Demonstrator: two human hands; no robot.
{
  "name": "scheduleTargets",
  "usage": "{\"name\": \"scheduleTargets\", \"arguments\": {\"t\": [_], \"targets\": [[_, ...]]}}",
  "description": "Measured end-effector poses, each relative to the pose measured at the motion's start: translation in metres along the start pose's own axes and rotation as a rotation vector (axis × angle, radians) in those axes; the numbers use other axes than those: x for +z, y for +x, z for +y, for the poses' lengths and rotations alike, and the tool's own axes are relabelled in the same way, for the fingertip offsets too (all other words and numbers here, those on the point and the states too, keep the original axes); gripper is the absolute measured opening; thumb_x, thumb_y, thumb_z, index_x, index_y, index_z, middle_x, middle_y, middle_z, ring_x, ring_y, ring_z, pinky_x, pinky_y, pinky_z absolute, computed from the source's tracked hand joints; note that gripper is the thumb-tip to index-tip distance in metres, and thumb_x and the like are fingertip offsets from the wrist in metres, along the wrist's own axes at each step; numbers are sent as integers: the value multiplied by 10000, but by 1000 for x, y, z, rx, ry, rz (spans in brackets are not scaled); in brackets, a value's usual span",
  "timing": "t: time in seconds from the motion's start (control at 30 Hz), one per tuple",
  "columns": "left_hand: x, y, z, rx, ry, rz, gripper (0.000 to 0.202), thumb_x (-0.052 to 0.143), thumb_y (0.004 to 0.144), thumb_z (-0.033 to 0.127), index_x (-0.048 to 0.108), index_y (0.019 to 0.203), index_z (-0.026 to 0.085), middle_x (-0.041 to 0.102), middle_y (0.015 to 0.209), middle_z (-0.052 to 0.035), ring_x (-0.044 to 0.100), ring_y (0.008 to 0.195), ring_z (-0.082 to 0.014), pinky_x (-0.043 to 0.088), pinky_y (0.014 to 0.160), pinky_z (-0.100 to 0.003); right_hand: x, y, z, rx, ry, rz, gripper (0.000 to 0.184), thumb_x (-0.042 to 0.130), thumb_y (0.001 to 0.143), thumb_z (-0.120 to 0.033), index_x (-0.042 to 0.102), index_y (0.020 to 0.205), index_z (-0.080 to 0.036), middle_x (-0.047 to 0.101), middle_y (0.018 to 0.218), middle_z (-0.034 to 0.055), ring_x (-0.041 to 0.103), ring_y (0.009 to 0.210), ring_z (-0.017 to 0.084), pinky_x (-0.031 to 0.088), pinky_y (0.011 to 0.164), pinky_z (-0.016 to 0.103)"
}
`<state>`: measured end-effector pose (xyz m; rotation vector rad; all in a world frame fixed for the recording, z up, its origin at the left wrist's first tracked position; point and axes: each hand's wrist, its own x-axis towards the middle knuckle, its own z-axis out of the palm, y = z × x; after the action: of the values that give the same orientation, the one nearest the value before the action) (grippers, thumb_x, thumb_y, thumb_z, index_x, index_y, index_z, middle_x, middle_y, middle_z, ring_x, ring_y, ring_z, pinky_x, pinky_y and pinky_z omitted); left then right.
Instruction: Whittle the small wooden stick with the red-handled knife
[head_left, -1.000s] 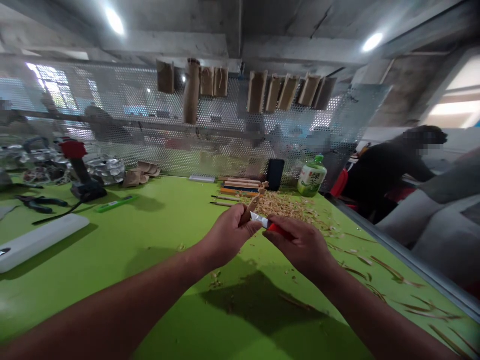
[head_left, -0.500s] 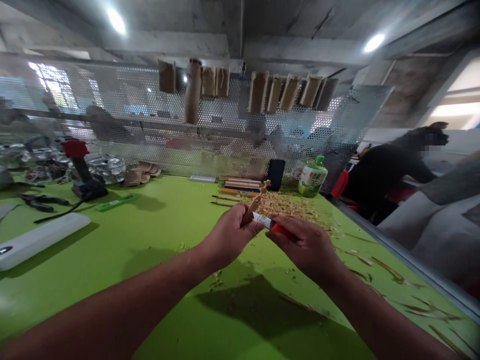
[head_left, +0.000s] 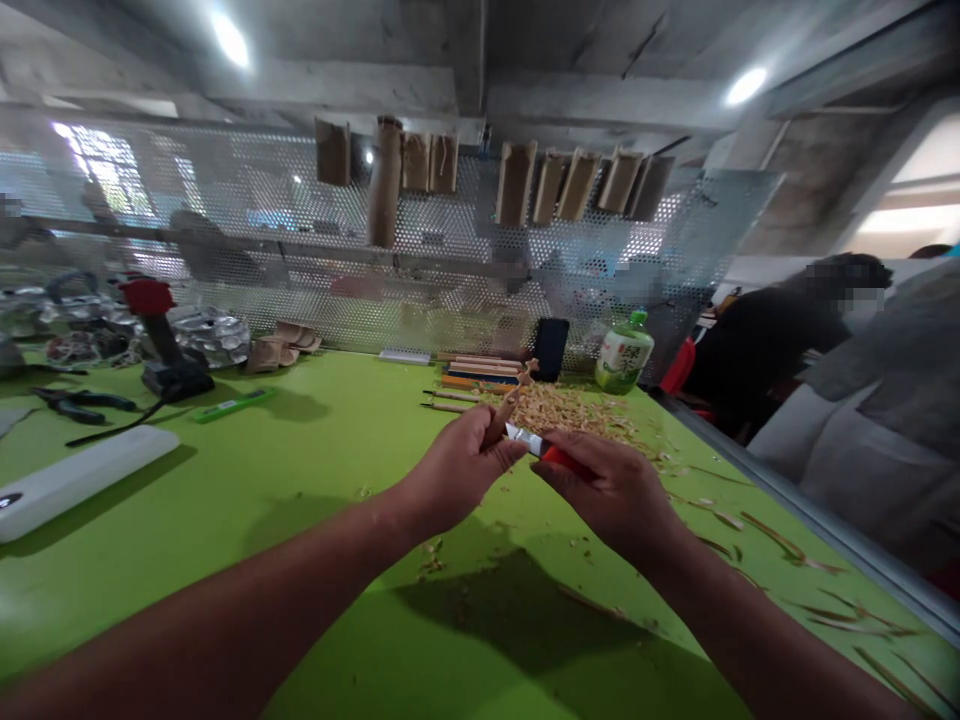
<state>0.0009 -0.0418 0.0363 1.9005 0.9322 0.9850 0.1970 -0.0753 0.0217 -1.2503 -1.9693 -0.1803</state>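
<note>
My left hand [head_left: 465,460] is closed around a carved wooden stick [head_left: 508,408], whose knobbed tip points up and away from me. In my right hand [head_left: 607,480] is a red-handled utility knife [head_left: 562,459], gripped by its handle. The knife's pale blade end lies against or very close to the stick, beside my left thumb; exact contact cannot be made out. Both hands are above the green table [head_left: 337,600]. Just beyond them is a pile of wood shavings [head_left: 581,412].
Beyond the hands lie wooden strips [head_left: 484,368], a dark phone [head_left: 552,349] and a green-capped bottle [head_left: 625,355]. Pliers [head_left: 82,403], a cordless drill [head_left: 161,335] and a long white case [head_left: 86,480] are on the left. A person in black [head_left: 772,335] sits at right.
Both hands keep their grips, and the knife and stick have barely shifted. The person in black at the right has moved slightly.
</note>
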Motion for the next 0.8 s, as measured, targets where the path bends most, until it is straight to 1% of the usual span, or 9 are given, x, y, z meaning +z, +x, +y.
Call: {"name": "scheduleTargets", "arguments": {"t": [0.2,0.3,0.37,0.47,0.57,0.7,0.8], "targets": [[-2,-1,5,-17,18,-36,224,510,876,388,439,822,183,421,738,21,360,659,-113,295,570,-248,-1,1,-3,34,10,-16,330,577,865,-446,728,1024,-200,746,925,86,694,780,206,552,722,336],[-3,0,2,-10,47,-49,281,561,848,432,430,827,184,428,735,24,363,653,-113,294,557,-243,0,0,-4,45,-11,-18,320,578,868,-449,722,1034,-215,748,947,79,697,795,208,554,725,338],[-2,0,-2,7,95,-26,319,579,834,465,420,816,188,436,720,27,359,641,-113,284,545,-242,0,0,-4,41,-34,-28,320,572,874,-450,717,1046,-222,748,957,76,698,801,207,554,717,334],[-1,1,-6,25,154,27,325,551,849,484,415,799,193,444,710,24,358,631,-118,269,530,-245,0,-1,-5,17,-90,-41,327,549,889,-442,714,1060,-217,745,970,85,698,811,209,549,717,326],[-1,0,-6,27,151,16,311,536,861,469,410,788,194,450,715,23,364,634,-120,275,531,-245,0,-1,-7,-4,-130,-35,338,532,899,-441,711,1068,-209,745,955,90,697,797,209,544,704,318],[-2,1,-2,27,143,-9,276,529,874,415,404,768,193,468,719,19,380,642,-120,288,546,-250,3,-2,-7,8,-108,-21,335,537,892,-455,714,1046,-215,746,937,75,695,788,204,548,717,323],[-1,2,-2,21,149,7,267,534,869,403,408,762,194,463,707,23,385,640,-122,289,547,-255,5,-3,-8,26,-119,4,322,552,883,-442,718,1043,-217,748,936,79,696,781,209,553,723,336]]}}
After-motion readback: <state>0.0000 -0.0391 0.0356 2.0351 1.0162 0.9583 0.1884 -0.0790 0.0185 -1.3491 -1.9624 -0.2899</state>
